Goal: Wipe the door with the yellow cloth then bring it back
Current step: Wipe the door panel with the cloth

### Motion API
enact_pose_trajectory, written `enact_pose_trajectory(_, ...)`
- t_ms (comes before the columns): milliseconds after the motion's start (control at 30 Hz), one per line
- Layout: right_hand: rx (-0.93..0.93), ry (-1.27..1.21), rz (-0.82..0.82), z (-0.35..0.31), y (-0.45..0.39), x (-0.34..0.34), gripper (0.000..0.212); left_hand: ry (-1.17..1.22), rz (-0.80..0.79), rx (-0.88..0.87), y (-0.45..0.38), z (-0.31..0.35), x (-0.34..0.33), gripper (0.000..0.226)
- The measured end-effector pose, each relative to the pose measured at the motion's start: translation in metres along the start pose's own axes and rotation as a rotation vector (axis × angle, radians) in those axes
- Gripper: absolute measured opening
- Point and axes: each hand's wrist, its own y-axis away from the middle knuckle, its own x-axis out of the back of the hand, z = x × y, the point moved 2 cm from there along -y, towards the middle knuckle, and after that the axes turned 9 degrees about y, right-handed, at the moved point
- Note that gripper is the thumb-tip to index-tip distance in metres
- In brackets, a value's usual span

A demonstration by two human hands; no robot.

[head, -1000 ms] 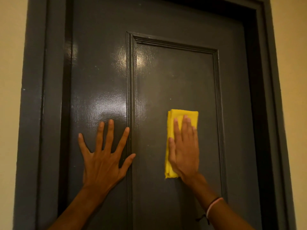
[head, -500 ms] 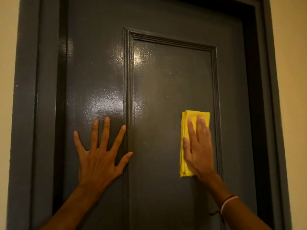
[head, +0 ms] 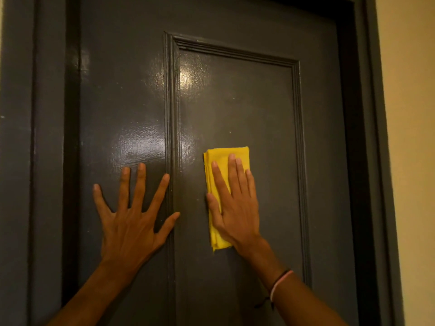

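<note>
Since the half-second-old frame the yellow cloth (head: 226, 184) slid left, toward panel centre. I see right hand (head: 235, 208) flat, pinning it to the door (head: 270, 114), long axis vertical. Left hand (head: 131, 215) splayed, holding nothing. Next stroke is right hand's.

Your door (head: 247, 102) wears glossy dark grey paint with a faint orange-peel texture, catching bright reflections left of centre in the frame. The yellow cloth (head: 226, 156) under your palm looks soft, matt, folded fabric. The wall (head: 409, 114) at right is matt cream.
</note>
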Motion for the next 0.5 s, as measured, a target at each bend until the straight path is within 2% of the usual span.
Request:
enact_pose_trajectory(167, 0.009, -0.002, 0.024, 0.024, 0.006, -0.001, 0.060, 0.002, 0.005, -0.003, 0.000, 0.001, 0.000, 0.078)
enact_pose_trajectory(433, -0.275, 0.016, 0.020, 0.101, 0.026, -0.006, 0.059, 0.005, 0.007, 0.008, -0.001, 0.002, 0.000, 0.078)
enact_pose_trajectory(500, -0.291, 0.029, 0.016, 0.106, 0.029, -0.008, 0.060, 0.010, 0.008, 0.012, -0.001, 0.004, 0.001, 0.078)
